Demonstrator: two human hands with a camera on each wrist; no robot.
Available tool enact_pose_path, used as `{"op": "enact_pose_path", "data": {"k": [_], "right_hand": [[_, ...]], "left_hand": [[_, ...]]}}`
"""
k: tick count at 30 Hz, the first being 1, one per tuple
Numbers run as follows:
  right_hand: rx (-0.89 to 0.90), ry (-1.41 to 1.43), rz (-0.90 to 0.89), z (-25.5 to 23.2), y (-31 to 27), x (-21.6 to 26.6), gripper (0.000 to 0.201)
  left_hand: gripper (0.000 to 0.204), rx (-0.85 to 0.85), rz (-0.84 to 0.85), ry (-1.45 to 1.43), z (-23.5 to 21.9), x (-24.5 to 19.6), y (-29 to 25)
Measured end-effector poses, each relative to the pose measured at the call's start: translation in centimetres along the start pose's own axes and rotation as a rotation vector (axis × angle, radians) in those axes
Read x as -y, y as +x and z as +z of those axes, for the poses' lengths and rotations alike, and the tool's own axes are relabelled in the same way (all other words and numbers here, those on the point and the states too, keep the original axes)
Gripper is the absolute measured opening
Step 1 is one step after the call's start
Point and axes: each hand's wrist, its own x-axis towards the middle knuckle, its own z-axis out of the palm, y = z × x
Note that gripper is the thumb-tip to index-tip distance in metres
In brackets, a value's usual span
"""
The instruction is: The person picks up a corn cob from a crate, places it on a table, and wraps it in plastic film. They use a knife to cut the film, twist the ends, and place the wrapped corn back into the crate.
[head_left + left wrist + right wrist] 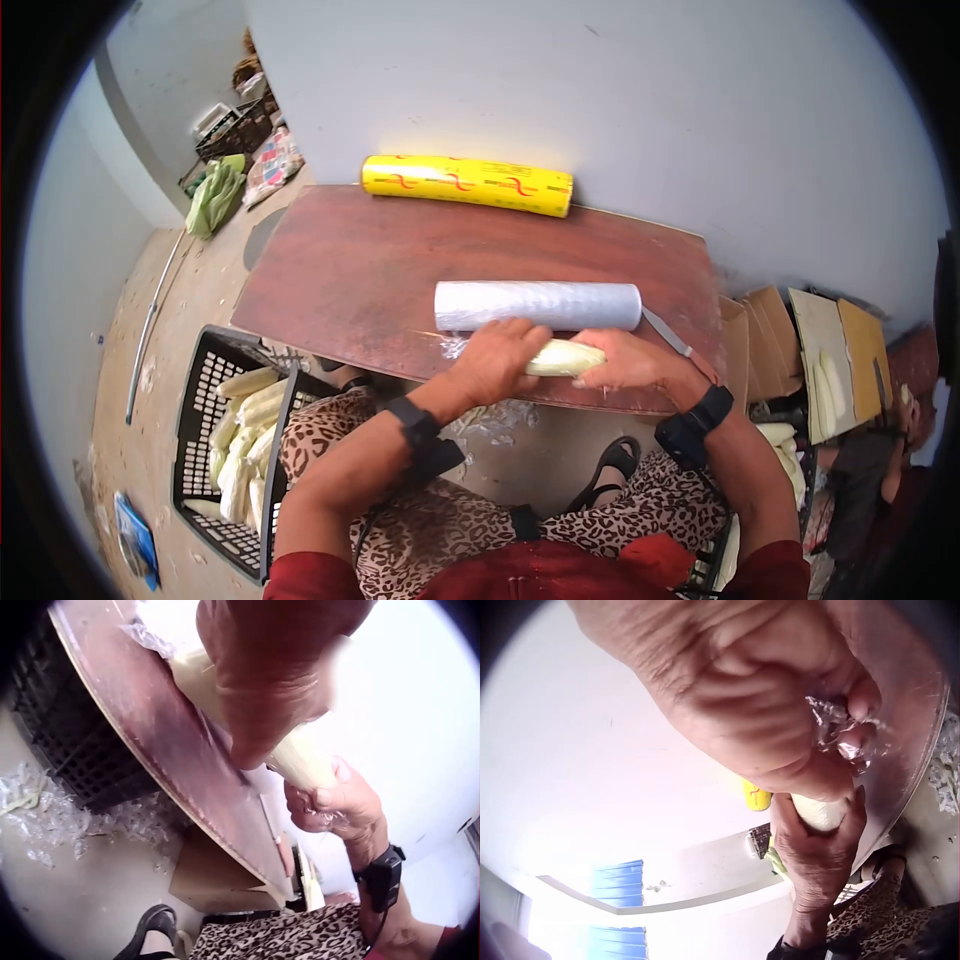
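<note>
A pale ear of corn [566, 358] lies crosswise between both hands, over the table's near edge. My left hand [500, 358] grips its left end with curled fingers. At the other end, my right hand [637, 362] holds the corn, thumb along its near side. In the right wrist view, crumpled cling film [831, 724] sticks out between the right hand's fingers. Just beyond the hands lies a roll of clear cling film [538, 305], with a loose wrinkled edge by the left hand. A knife [668, 332] rests to the right of the roll.
A yellow printed roll [466, 186] lies at the back of the reddish-brown table [340, 260], along the wall. On the floor at left stands a black crate [190, 440] of corn ears. Cardboard boxes [768, 340] stand at right. Film scraps [97, 817] litter the floor.
</note>
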Motion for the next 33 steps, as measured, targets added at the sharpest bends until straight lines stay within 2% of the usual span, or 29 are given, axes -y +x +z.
{"op": "enact_pose_path", "data": {"k": [4,8,11,14,17,20,23,26,29,33], "right_hand": [[-0.025,0.189,-0.030,-0.2,0.2,-1.0,0.032],[0.035,-0.056,-0.004,-0.5,0.7,-2.4,0.028],[-0.227,-0.326,-0.007,-0.1,0.7,-2.7,0.031],[-0.542,-0.523,-0.187,-0.5,2.0,-3.3,0.044],[-0.700,-0.867,-0.295,-0.7,2.1,-2.1,0.063],[-0.666,-0.919,-0.258,-0.7,3.2,-2.0,0.080],[-0.597,-0.959,-0.213,-0.5,4.4,-3.2,0.084],[-0.641,-0.978,-0.252,-0.7,5.7,-4.2,0.085],[-0.685,-1.034,-0.218,-0.5,6.8,-4.6,0.085],[-0.648,-1.017,-0.159,-0.9,7.2,-4.3,0.081]], "left_hand": [[0.048,0.082,-0.202,-0.154,-1.2,0.0,-0.5],[0.050,0.237,-0.357,-0.359,-2.0,1.0,-0.9],[0.055,0.198,-0.455,-0.529,-3.8,0.8,-0.8],[0.062,0.106,-0.480,-0.627,-5.5,1.2,-0.3],[0.060,0.000,-0.503,-0.769,-7.5,1.9,0.2],[0.058,-0.138,-0.536,-0.963,-9.2,2.4,0.1],[0.052,-0.279,-0.509,-1.149,-11.1,1.9,0.0],[0.049,-0.417,-0.456,-1.241,-12.4,2.4,-0.2],[0.051,-0.528,-0.361,-1.319,-13.9,3.1,-0.7],[0.056,-0.747,-0.278,-1.587,-15.0,3.7,-1.2]]}}
